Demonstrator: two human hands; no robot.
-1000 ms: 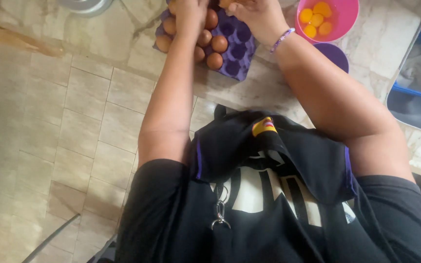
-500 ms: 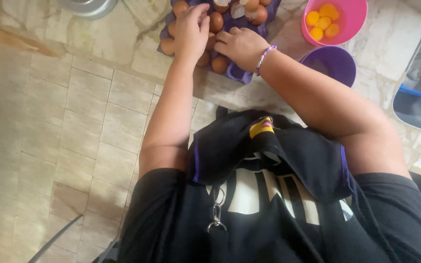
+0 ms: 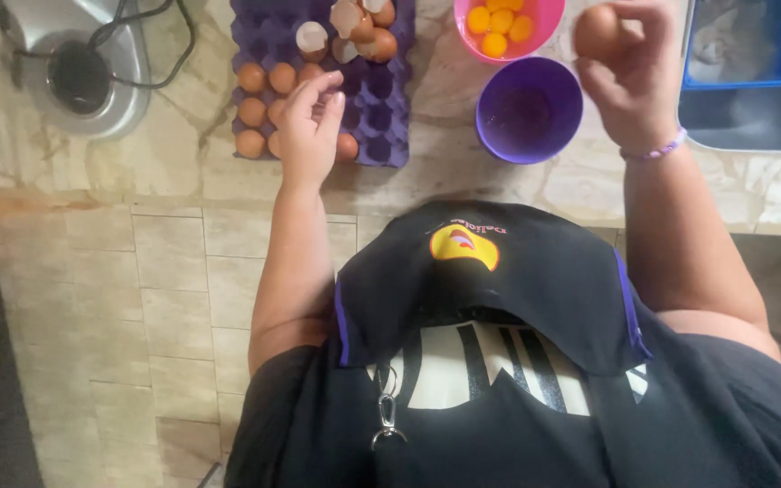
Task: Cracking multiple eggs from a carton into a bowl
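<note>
Pinched between thumb and fingertips, a brown egg [image 3: 597,32] sits in my right hand [image 3: 630,77], held up over the counter [image 3: 436,176] near its far edge, between the pink bowl [image 3: 542,36] and the blue tub [image 3: 743,72]. That hand wears a pale purple beaded bracelet [image 3: 654,152] at the wrist.

My left hand [image 3: 307,131] holds nothing; its fingers are loosely spread and curled, resting on the near half of the purple egg tray [image 3: 381,99]. Under and beside it I see whole brown eggs [image 3: 252,110] filling the tray's left cups, and one more egg [image 3: 346,147] peeks out just to the right of the palm, near the tray's front edge. Whether the fingertips actually touch an egg I cannot tell.

At the tray's far end lie broken shells [image 3: 345,23], some white inside, heaped over a few cups. The right part of the tray has bare cups.

Several yolks [image 3: 497,20] lie in the pink bowl at the counter's far edge. Just in front of it, closer to me, stands a purple bowl [image 3: 530,110]; what it holds I cannot make out. The held egg is above and to the right of this bowl.

Toward the counter's left end is a grey appliance [image 3: 74,63] with a black cable [image 3: 169,54].
</note>
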